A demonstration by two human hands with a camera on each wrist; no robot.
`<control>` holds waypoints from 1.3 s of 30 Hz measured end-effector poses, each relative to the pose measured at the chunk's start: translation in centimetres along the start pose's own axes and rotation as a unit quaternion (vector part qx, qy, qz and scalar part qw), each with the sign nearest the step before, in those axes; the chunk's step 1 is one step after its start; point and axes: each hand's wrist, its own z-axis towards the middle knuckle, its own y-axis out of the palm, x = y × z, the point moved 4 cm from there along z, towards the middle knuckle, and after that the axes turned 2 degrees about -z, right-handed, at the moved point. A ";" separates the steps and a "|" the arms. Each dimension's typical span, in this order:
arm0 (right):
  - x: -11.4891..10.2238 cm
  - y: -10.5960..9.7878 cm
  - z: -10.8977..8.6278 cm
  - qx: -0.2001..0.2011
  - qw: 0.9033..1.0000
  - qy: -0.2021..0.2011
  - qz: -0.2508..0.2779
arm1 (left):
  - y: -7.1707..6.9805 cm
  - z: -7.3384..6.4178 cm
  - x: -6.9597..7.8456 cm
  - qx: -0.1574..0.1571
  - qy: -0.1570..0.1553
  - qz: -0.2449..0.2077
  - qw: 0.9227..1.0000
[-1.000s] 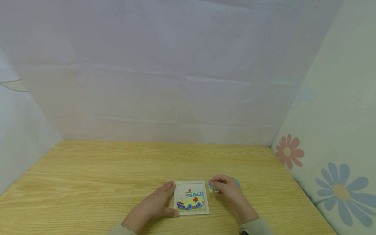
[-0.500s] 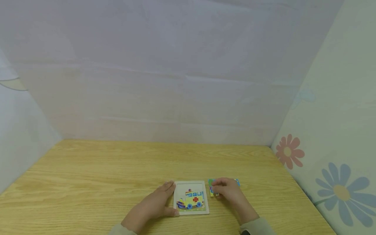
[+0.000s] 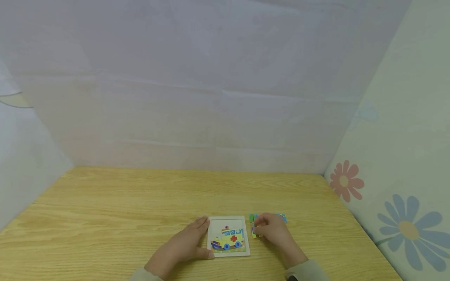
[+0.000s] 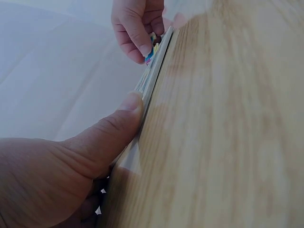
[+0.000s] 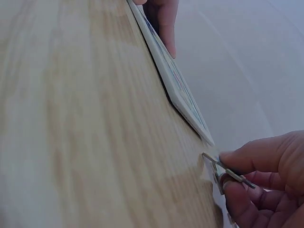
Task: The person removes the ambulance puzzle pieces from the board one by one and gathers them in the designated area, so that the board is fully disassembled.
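Note:
A square puzzle board [image 3: 230,254] with a pale rim lies on the table, a yellow ambulance with a red cross showing inside it. My left hand [image 3: 186,242] holds its left side, thumb at the near corner and fingertips at the far one. In the left wrist view the thumb [image 4: 111,130] presses along the rim. Just right of the board, my right hand [image 3: 277,231] pinches a puzzle piece [image 3: 254,235] between thumb and fingers. The right wrist view shows this thin piece [image 5: 241,177] tilted edge-on; the fingers cover most of its picture.
Other puzzle pieces [image 3: 251,217] in blue and green lie behind the right hand, partly hidden by it. The wood-grain table [image 3: 123,210] reaches back to a pale wall [image 3: 211,97]. A flower-printed side wall [image 3: 393,156] stands on the right.
My right hand's fingertips have drawn the pinched piece a little toward me, uncovering the blue and green pieces behind. The left hand and the board have stayed almost where they were.

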 end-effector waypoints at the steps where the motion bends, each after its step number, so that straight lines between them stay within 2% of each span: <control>1: -0.2 0.0 -0.1 0.007 1.000 -0.006 -0.023 | 0.0 0.0 0.0 0.000 0.000 -0.001 1.000; 8: -0.9 -0.3 -0.4 0.034 0.994 -0.009 -0.099 | -0.1 0.0 0.1 -0.001 0.002 0.000 1.000; 17: -0.1 -0.3 -0.2 0.036 0.992 -0.011 -0.124 | 0.3 0.1 -0.2 -0.005 -0.001 0.001 1.000; 29: -0.5 -0.7 -0.1 0.051 0.997 0.002 -0.059 | 0.3 0.1 -0.2 -0.006 -0.001 0.004 1.000; 39: -3.0 -1.1 -0.2 0.068 0.996 -0.039 -0.035 | 0.2 0.1 -0.1 -0.008 -0.003 -0.002 1.000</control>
